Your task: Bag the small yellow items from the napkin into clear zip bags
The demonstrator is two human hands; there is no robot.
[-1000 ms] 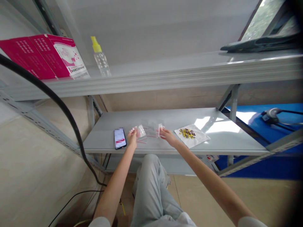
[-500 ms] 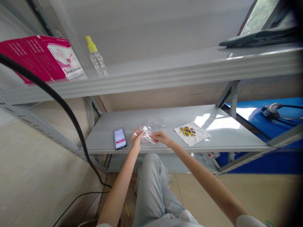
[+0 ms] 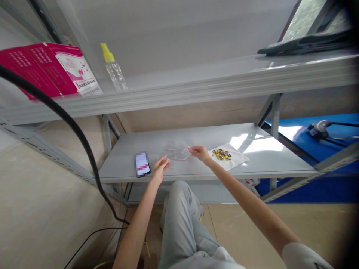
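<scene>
Over the middle of the grey shelf, my right hand (image 3: pixel 199 152) pinches a clear plastic zip bag (image 3: pixel 183 153) by its right edge. My left hand (image 3: pixel 160 167) is to the left, fingers closed at a small clear bag (image 3: pixel 171 163) that is hard to make out against the shelf. More clear bags with reddish seal lines seem to lie flat behind the hands; their outlines are faint. Close to my right hand, a white sheet (image 3: pixel 237 158) carries a heap of small yellow and dark brown pieces (image 3: pixel 221 154). A phone (image 3: pixel 142 164) lies left of my left hand.
The grey shelf (image 3: pixel 126 149) has uprights at both ends. Above it, an upper shelf (image 3: pixel 179 87) holds a pink box (image 3: pixel 53 71), a yellow-capped spray bottle (image 3: pixel 114 71) and dark folded cloth (image 3: pixel 303 45). A thick black cable (image 3: pixel 81 136) hangs at left. A blue surface (image 3: pixel 297 142) stands right.
My hands have moved apart. My right hand has gone right, drawing a clear bag out flat, and my left hand has shifted slightly left. The crumpled plastic between them has spread out.
</scene>
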